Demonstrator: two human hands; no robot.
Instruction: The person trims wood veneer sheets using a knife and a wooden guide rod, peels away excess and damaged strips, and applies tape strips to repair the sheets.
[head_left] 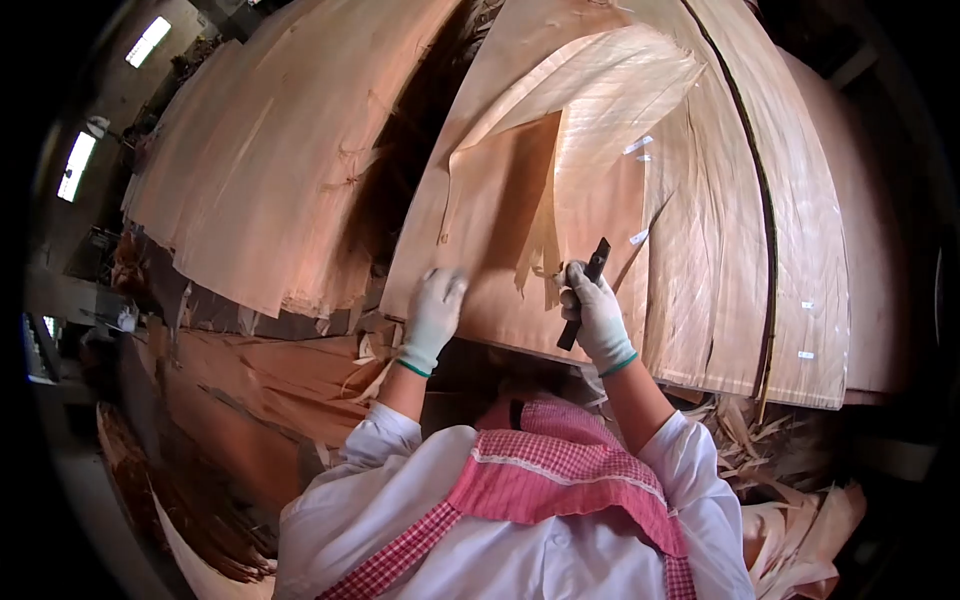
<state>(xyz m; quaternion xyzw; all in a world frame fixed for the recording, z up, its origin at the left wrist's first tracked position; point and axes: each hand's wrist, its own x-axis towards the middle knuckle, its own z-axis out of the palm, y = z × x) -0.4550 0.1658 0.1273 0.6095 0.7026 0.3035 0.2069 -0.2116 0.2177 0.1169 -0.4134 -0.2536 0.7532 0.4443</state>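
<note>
My left hand (436,308), in a white glove with a green cuff, is over the front part of a wood veneer sheet (490,310); its fingers are smeared by motion. A dark flat bar-like tool (597,262) is gripped in my gloved right hand (594,308), slanting up past the fingers. Beside that hand hangs the ragged tip of a torn, folded-back veneer piece (590,100), which lies across the sheet. Whether the fingers touch this tip I cannot tell. White tape bits (638,237) stick to the veneer on the right.
Another stack of veneer (270,150) stands at the left, across a dark gap. A long dark strip (765,220) runs down the right-hand veneer. Veneer scraps (800,535) lie at the lower right, and reddish sheets (270,385) at the lower left.
</note>
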